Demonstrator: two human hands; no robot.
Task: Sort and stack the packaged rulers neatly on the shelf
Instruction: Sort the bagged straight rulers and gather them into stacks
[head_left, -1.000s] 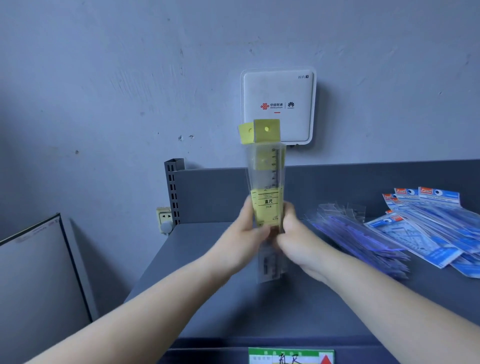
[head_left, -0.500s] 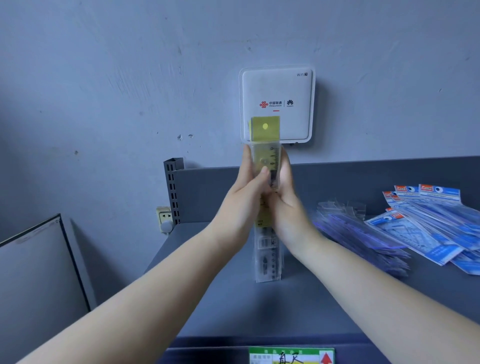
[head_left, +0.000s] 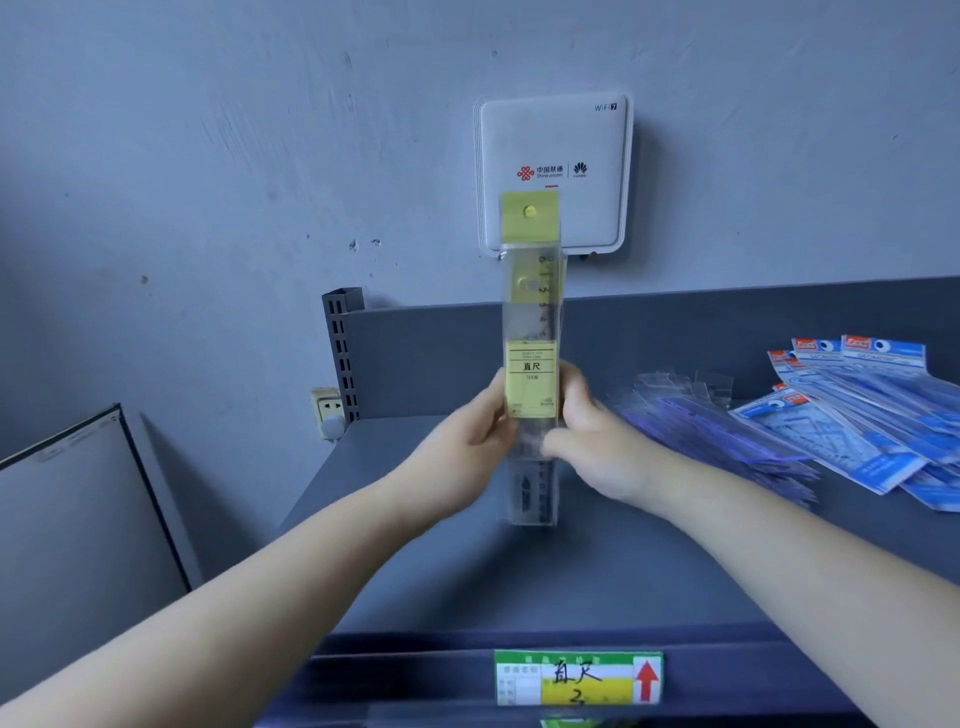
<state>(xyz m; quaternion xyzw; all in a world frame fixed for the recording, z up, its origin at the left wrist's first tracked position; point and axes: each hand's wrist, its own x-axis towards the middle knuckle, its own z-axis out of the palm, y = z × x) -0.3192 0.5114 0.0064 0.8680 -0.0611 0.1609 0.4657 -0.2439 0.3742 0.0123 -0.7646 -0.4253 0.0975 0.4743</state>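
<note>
A bundle of clear packaged rulers with yellow headers and a yellow label (head_left: 531, 332) stands upright on the grey shelf (head_left: 519, 582), its lower end on the shelf top. My left hand (head_left: 467, 447) grips its left edge at mid-height. My right hand (head_left: 592, 441) grips its right edge, thumb across the front below the label. Both hands are blurred.
A loose heap of clear rulers with purple print (head_left: 717, 441) lies to the right, and beyond it several blue-headed ruler packs (head_left: 852, 410) fan out. A white router (head_left: 553, 156) hangs on the wall behind. A price label (head_left: 576, 678) marks the shelf's front edge. A grey panel (head_left: 78, 519) stands at left.
My hands slid back down from the bundle's upper part to its middle. The yellow headers, splayed a second ago, now sit aligned.
</note>
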